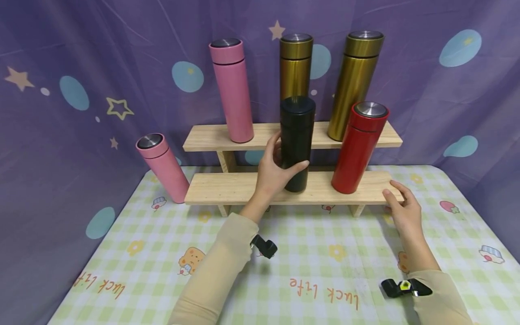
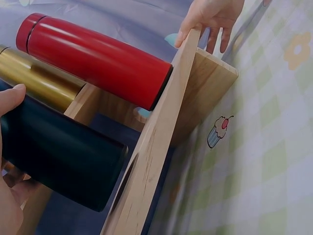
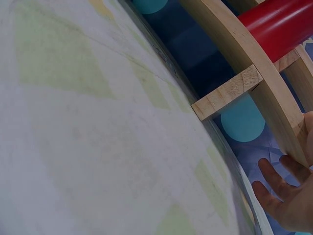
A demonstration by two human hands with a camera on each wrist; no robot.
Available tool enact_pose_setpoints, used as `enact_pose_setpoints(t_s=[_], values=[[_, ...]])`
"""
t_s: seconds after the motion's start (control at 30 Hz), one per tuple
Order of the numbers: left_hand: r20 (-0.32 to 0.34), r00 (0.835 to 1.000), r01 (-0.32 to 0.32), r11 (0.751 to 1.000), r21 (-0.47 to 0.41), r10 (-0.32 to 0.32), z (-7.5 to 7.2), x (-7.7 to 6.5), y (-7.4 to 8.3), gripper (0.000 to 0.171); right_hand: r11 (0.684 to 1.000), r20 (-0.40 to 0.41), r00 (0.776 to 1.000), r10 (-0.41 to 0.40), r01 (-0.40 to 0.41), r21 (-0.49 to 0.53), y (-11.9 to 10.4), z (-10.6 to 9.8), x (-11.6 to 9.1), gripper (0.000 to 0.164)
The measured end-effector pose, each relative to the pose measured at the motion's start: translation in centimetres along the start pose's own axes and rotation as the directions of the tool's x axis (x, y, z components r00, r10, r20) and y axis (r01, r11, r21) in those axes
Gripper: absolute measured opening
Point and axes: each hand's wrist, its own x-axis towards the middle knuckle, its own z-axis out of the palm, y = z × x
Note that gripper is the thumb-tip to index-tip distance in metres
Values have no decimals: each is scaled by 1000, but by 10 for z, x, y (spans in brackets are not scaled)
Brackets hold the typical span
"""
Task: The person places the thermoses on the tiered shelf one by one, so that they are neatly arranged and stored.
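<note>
My left hand grips a black thermos bottle by its lower half, thumb across the front. The bottle is upright over the middle of the lower step of a two-tier wooden shelf. In the left wrist view, a narrow gap and a shadow show between its base and the board. To its right a red thermos bottle stands on the same step. My right hand pinches the right end of that step, thumb on top; in the right wrist view its other fingers spread below the board.
On the upper step stand a pink bottle at left and two gold bottles, one behind the black bottle and one at right. Another pink bottle stands on the checked tablecloth, left of the shelf. A purple curtain hangs behind.
</note>
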Motion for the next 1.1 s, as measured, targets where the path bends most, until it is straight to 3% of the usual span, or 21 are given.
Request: enact_pose_setpoints(t_s=[0.77,1.1], values=[[0,1000,4,999,34,-4,5,2,-8,91,1000,3,1000,-7,7,7,1,0,2,59],[34,999,5,999,53,-6,5,-2,-10,90,1000,5,1000,-14,14,-10,1,0,1,60]])
